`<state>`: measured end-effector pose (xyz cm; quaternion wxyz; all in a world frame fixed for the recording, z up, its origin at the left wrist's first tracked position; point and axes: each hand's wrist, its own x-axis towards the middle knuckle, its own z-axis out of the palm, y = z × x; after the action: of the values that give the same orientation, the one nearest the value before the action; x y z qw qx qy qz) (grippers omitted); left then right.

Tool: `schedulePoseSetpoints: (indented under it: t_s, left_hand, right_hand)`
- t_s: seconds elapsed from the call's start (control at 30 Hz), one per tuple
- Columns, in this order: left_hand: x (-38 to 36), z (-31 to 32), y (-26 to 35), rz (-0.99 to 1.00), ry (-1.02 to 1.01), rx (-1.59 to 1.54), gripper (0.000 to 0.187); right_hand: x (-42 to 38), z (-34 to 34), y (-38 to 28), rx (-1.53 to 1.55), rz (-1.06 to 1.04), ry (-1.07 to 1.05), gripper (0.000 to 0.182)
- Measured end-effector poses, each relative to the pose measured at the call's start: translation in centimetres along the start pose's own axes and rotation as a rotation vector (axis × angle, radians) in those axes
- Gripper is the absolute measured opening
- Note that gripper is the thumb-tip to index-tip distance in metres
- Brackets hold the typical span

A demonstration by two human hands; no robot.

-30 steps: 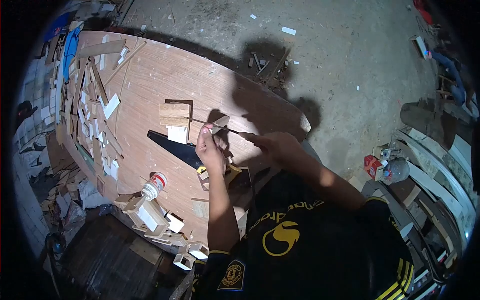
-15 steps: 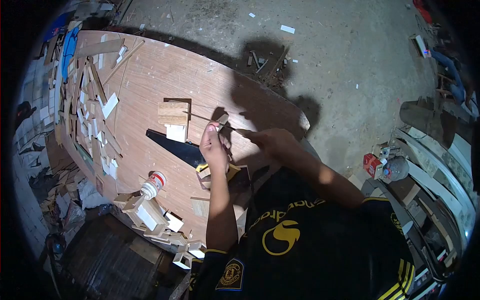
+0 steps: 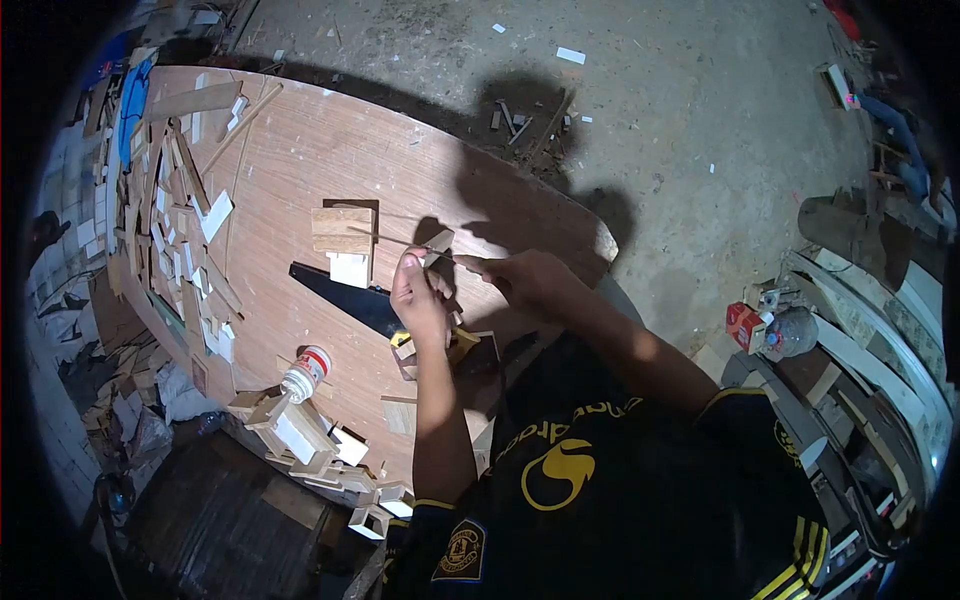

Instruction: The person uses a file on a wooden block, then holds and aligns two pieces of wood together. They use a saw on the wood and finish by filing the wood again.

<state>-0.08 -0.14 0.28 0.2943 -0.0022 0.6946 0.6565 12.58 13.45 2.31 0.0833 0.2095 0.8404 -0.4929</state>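
Observation:
Over the table, my right hand [image 3: 530, 283] is closed around the light handle of a thin file [image 3: 385, 239], whose narrow blade points left. My left hand [image 3: 420, 308] is closed on a small wooden piece [image 3: 438, 242], which sticks up past the fingers. The file's blade crosses right at this piece. Below the file's tip sits a wooden block [image 3: 342, 230] with a white-faced piece [image 3: 349, 269] against its near side. A handsaw [image 3: 345, 299] with a black blade and yellow-marked handle lies beneath my left hand and forearm, partly hidden.
Wood scraps and strips [image 3: 185, 235] are heaped along the table's left side. A white bottle with a red band [image 3: 306, 372] is near small wooden boxes [image 3: 295, 430] at the near edge. Offcuts [image 3: 515, 122] lie on the floor beyond the table [image 3: 290, 160].
The file has slid slightly left across the small wooden piece, with my right hand following. My left hand keeps its grip, and the view has shifted a little.

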Motion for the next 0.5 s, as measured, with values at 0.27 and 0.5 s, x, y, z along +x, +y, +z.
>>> schedulePoseSetpoints:
  t_s: [0.27,0.5]
  left_hand:
    - [0.4,-0.4,-0.1,-0.049,0.002,-0.100,0.027]
    - [0.3,-0.1,0.3,-0.024,0.010,-0.035,0.029]
  right_hand:
    - [-0.1,-0.1,-0.2,0.110,0.065,-0.052,0.045]
    - [-1.6,-1.4,-0.7,-0.020,0.053,-0.113,0.050]
